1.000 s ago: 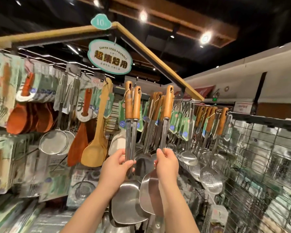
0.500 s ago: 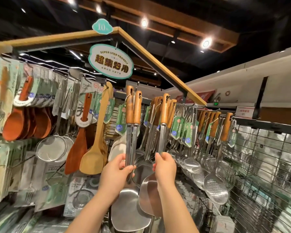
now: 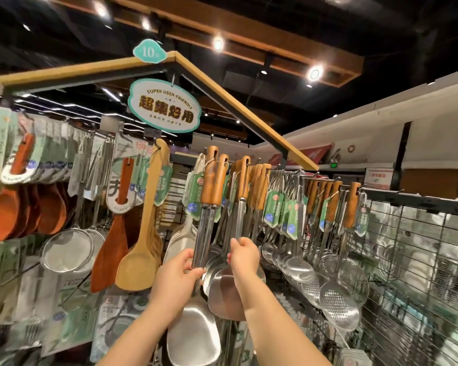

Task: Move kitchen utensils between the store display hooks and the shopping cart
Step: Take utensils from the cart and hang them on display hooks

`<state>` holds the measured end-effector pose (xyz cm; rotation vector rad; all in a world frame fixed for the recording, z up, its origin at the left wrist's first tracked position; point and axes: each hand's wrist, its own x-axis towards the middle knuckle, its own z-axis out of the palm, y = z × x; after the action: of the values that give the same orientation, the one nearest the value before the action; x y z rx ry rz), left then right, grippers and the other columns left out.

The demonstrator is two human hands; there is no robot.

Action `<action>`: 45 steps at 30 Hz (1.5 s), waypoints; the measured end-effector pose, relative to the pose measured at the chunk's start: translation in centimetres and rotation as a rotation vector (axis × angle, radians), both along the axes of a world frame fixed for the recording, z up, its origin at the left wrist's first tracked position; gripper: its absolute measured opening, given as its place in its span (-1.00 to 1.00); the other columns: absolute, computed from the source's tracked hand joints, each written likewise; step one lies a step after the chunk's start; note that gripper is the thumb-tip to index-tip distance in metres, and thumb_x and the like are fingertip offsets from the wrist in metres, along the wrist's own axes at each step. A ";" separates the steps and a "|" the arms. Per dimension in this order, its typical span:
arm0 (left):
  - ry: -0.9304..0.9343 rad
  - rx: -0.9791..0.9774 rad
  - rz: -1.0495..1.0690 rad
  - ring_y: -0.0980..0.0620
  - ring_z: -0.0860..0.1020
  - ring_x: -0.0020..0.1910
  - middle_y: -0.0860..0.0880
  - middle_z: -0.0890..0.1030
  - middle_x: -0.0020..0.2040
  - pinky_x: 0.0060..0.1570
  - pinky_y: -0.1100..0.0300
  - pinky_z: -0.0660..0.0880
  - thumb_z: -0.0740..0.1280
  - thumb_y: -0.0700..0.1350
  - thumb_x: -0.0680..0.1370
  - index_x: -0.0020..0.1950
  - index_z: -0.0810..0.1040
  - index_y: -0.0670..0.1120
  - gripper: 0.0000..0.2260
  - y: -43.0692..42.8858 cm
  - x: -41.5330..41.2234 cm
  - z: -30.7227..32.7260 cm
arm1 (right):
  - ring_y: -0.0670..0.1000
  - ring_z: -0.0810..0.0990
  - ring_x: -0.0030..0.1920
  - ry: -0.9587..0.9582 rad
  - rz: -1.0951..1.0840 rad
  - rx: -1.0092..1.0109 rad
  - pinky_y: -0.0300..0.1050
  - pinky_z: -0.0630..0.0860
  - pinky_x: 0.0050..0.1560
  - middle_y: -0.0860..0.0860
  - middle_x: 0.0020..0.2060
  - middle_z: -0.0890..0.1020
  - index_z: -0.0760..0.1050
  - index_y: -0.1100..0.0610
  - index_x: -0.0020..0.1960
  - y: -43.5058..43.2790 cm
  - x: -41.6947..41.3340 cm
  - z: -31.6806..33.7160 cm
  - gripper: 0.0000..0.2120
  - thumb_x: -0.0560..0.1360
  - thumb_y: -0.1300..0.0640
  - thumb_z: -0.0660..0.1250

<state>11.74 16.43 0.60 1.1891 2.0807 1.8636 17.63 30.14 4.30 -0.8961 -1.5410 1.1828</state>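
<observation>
Rack stage. We see the left hand (image 3: 181, 272) clasping two wooden-handled steel spatulas (image 3: 209, 180) by their shafts. The right hand (image 3: 245, 256) pinches a third steel spatula (image 3: 243, 180), its handle at a display hook (image 3: 248, 160). The shopping cart is unseen, so we judge the transfer unfinished.

Three wooden-handled steel spatulas (image 3: 208, 196), upright, handles up by the display hooks (image 3: 248, 160)
</observation>
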 end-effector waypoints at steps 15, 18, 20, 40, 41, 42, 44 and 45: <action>0.061 0.015 0.059 0.05 0.60 -0.05 0.02 0.64 -0.09 0.05 0.00 0.53 0.41 -0.14 0.48 0.22 0.50 -0.09 -0.67 -2.0 1.8 0.7 | 0.12 0.52 0.05 -0.394 0.013 0.050 -0.13 0.34 -0.06 0.11 0.10 0.55 0.33 0.18 0.33 0.5 3.3 -1.3 -0.66 0.61 0.04 0.13; 0.051 0.028 0.047 0.01 0.60 0.00 -0.03 0.65 -0.04 0.08 -0.04 0.52 0.41 -0.14 0.48 0.23 0.50 -0.08 -0.67 -2.1 2.2 0.8 | 0.13 0.46 0.27 -0.246 -0.039 0.038 -0.09 0.36 0.15 0.08 0.38 0.39 0.17 0.14 0.47 -1.2 4.1 -0.1 -0.52 0.61 0.02 0.14; 0.043 0.052 0.032 0.01 0.61 -0.02 -0.05 0.65 -0.05 0.06 -0.05 0.54 0.40 -0.15 0.49 0.24 0.50 -0.08 -0.67 -2.3 2.8 0.9 | 0.11 0.40 0.34 -0.038 -0.065 0.049 -0.04 0.33 0.24 0.05 0.44 0.31 0.14 0.09 0.49 -3.6 5.4 0.9 -0.51 0.61 0.02 0.14; -0.221 0.180 -0.131 0.00 0.42 -0.37 -0.40 0.55 -0.21 -0.33 0.13 0.33 0.32 -0.27 0.42 -0.06 0.53 -0.20 -0.89 -3.6 9.8 -1.6 | -0.18 0.50 -0.29 0.069 0.243 0.119 -0.34 0.39 -0.28 -0.07 -0.27 0.57 0.48 0.05 -0.04 -11.3 9.7 -4.7 -1.00 0.55 0.13 0.30; -0.231 0.175 -0.132 0.01 0.42 -0.38 -0.41 0.55 -0.19 -0.35 0.15 0.34 0.31 -0.29 0.44 -0.05 0.53 -0.21 -0.89 -3.6 10.0 -1.5 | -0.19 0.49 -0.31 0.073 0.235 0.137 -0.37 0.38 -0.30 -0.09 -0.30 0.55 0.48 0.06 -0.09 -11.3 9.9 -4.7 -0.95 0.55 0.14 0.29; -0.244 0.174 -0.134 0.03 0.42 -0.40 -0.40 0.56 -0.17 -0.38 0.18 0.35 0.29 -0.32 0.46 -0.03 0.52 -0.22 -0.89 -3.6 10.1 -1.4 | -0.19 0.47 -0.34 0.075 0.229 0.156 -0.40 0.36 -0.33 -0.10 -0.33 0.54 0.47 0.06 -0.13 -11.2 9.9 -4.7 -0.91 0.56 0.15 0.28; -0.254 0.190 -0.147 0.10 0.42 -0.47 -0.39 0.57 -0.18 -0.46 0.27 0.34 0.26 -0.36 0.47 -0.03 0.52 -0.24 -0.88 -3.5 10.3 -1.4 | -0.20 0.45 -0.34 0.075 0.217 0.175 -0.43 0.36 -0.35 -0.08 -0.31 0.54 0.48 0.10 -0.10 -11.1 9.9 -4.7 -0.93 0.56 0.15 0.28; -0.255 0.198 -0.155 0.13 0.41 -0.49 -0.37 0.56 -0.22 -0.49 0.30 0.33 0.25 -0.37 0.48 -0.03 0.51 -0.25 -0.88 -3.4 10.3 -1.4 | -0.22 0.46 -0.33 0.074 0.214 0.177 -0.45 0.37 -0.33 -0.08 -0.29 0.55 0.49 0.11 -0.04 -11.1 10.0 -4.6 -0.96 0.56 0.15 0.28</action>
<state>22.08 13.02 -0.84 1.0502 1.6577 2.0608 27.60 19.09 -0.34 -0.5760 -1.6827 1.1929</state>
